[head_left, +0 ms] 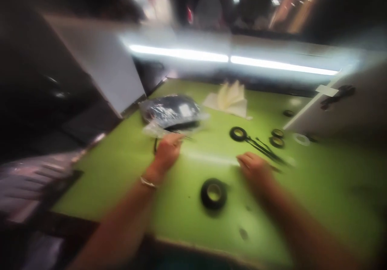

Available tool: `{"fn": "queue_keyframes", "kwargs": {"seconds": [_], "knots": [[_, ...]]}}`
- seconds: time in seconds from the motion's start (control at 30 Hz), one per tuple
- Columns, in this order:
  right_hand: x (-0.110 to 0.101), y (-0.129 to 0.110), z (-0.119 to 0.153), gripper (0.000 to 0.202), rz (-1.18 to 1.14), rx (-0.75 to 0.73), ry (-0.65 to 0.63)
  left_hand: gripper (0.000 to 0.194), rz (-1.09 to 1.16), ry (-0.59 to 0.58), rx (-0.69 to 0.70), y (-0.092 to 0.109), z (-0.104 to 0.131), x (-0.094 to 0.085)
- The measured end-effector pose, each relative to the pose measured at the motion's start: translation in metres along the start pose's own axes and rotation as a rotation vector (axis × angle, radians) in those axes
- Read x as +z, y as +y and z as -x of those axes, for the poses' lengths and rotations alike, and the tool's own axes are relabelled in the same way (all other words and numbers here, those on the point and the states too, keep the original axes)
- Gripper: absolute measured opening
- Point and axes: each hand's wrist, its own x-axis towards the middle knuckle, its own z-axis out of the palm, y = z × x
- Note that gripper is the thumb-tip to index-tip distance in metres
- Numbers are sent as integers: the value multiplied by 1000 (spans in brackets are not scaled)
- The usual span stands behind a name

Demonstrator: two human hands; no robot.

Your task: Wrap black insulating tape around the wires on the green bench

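Observation:
My left hand [168, 147], with a light band at the wrist, is closed just in front of a clear plastic bag [172, 110] with dark contents. Something thin shows at its fingertips, too blurred to name. My right hand [253, 165] is pinched closed over the green tabletop, and whatever lies between its fingers cannot be made out. Beyond the right hand are a roll of black tape [238, 133] and several thin black cable-like strips [263, 148]. A larger black tape roll [213, 194] lies between my forearms, nearer to me.
Two small black tape rolls [277, 138] and a white ring [301, 139] lie at the right. Fanned pale papers [231, 100] rest at the back of the green table [121, 177]. White side panels [105, 72] and a bright light tube [181, 54] border the bench.

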Motion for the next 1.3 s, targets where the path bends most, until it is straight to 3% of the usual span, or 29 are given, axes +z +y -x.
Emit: {"fn": "queue_keyframes", "kwargs": {"seconds": [0.07, 0.17, 0.37, 0.53, 0.67, 0.8, 0.87, 0.97, 1.1, 1.17, 1.3], "knots": [[3, -10, 0, 23, -2, -33, -53, 34, -105, -128, 144, 0, 0, 28], [2, -20, 0, 23, -5, -56, -114, 30, -236, -247, 159, -9, 4, 49], [-2, -25, 2, 22, -7, -80, -120, 26, -220, -357, 266, -1, 12, 44], [-6, -24, -2, 23, -40, -46, -143, 27, 96, -503, 417, 5, 19, 32], [-17, -24, -7, 21, -148, 47, -213, 27, 229, -460, 336, -1, 19, 23], [-26, -20, -11, 18, -297, 121, -281, 27, 133, -170, 64, 15, 19, 22], [-28, -18, -12, 19, -307, 134, -297, 27, 20, -115, -44, 29, 20, 25], [-26, -17, -10, 20, -265, 145, -299, 32, -156, -180, -155, 41, 18, 38], [-18, -19, -8, 21, -199, 116, -333, 23, -267, -237, -245, 29, 10, 55], [-15, -19, -7, 21, -178, 113, -346, 11, -254, -267, -238, 21, 7, 56], [-14, -22, -8, 21, -247, 162, -341, 15, -176, -310, -221, 23, 10, 46]]}}
